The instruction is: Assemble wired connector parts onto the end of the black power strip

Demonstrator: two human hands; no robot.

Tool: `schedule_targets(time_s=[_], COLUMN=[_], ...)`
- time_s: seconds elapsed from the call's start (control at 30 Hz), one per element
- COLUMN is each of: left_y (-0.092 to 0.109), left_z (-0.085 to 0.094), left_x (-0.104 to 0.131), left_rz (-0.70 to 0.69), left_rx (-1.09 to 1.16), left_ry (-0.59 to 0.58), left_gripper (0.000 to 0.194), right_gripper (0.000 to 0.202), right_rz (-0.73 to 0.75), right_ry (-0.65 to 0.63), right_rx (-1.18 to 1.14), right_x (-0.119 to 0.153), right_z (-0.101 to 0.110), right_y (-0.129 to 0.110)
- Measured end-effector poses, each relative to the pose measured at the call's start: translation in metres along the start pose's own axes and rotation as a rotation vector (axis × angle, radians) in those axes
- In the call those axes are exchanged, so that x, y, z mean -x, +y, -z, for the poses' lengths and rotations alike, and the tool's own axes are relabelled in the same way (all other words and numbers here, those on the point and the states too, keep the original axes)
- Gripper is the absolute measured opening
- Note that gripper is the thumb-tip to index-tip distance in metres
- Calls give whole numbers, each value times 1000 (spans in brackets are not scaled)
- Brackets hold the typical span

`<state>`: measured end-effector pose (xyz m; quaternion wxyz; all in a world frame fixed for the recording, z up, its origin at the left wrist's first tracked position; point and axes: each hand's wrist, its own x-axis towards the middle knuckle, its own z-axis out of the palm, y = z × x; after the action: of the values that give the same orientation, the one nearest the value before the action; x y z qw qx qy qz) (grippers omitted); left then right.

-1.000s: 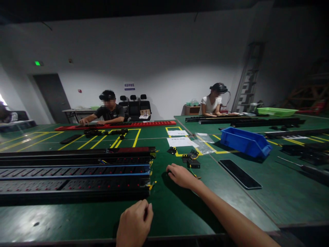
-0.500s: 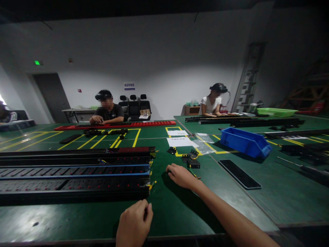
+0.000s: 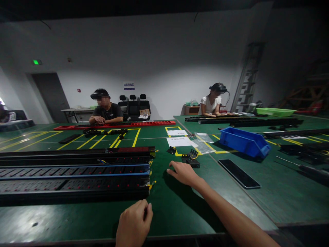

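My left hand (image 3: 135, 223) is curled into a loose fist at the table's front edge, thumb against the fingers, and no object shows in it. Ahead and to its left lie long black socket strips (image 3: 102, 185), one with blue edges (image 3: 77, 171), with yellow-green wires (image 3: 152, 185) sticking out at their right ends. My right hand (image 3: 183, 173) is over the green table to the right of those ends, fingers bent, thumb and index finger apart, holding nothing that I can see. Just beyond it are small black metal brackets (image 3: 190, 161) and another black bracket (image 3: 171, 150).
Right of my arm lies a black phone-like slab (image 3: 239, 174), with a blue bin (image 3: 244, 142) behind it and a screwdriver (image 3: 305, 168) farther right. Paper sheets (image 3: 180, 141) and clear plastic bags (image 3: 204, 145) lie mid-table. Two people work across the table beside a red rail (image 3: 115, 125) and black rails.
My right hand has shifted slightly, its thumb and index finger now showing a wider gap. The left hand stays put. The person across at left has turned their head.
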<state>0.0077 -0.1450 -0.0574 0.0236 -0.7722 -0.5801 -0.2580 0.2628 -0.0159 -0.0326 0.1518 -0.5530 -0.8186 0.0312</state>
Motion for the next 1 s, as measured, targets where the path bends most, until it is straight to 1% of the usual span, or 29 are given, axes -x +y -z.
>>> schedule_targets(time_s=[0.07, 0.13, 0.23, 0.33, 0.43, 0.6, 0.67, 0.73, 0.87, 1.0], left_y=[-1, -2, -2, -1, -1, -1, -1, -1, 0, -1], left_z=[-1, -2, -1, 0, 0, -1, -1, 0, 1, 0], left_x=[1, 1, 0, -1, -1, -1, 0, 0, 0, 0], left_rz=[-3, -5, -8, -6, 1, -10, -14, -16, -18, -22], left_rx=[-10, -18, -23, -23, -24, -42, -49, -51, -48, -49], left_ry=[0, 0, -1, -4, -2, 10, 12, 10, 6, 21], left_gripper=[35, 35, 36, 36, 36, 36, 36, 36, 35, 35], right_gripper=[33, 29, 23, 23, 23, 28, 28, 25, 21, 21], right_rz=[-5, 28, 83, 103, 122, 156, 166, 176, 178, 171], right_ry=[-34, -63, -79, -88, -51, 95, 125, 108, 15, 48], right_rx=[10, 5, -34, -74, -121, -234, -258, -252, -196, -201], right_x=[0, 1, 1, 1, 0, -2, -2, -2, 0, 0], right_z=[0, 0, -1, -1, 1, 5, 5, 5, 4, 4], right_y=[4, 6, 7, 6, 4, 3, 2, 1, -1, 1])
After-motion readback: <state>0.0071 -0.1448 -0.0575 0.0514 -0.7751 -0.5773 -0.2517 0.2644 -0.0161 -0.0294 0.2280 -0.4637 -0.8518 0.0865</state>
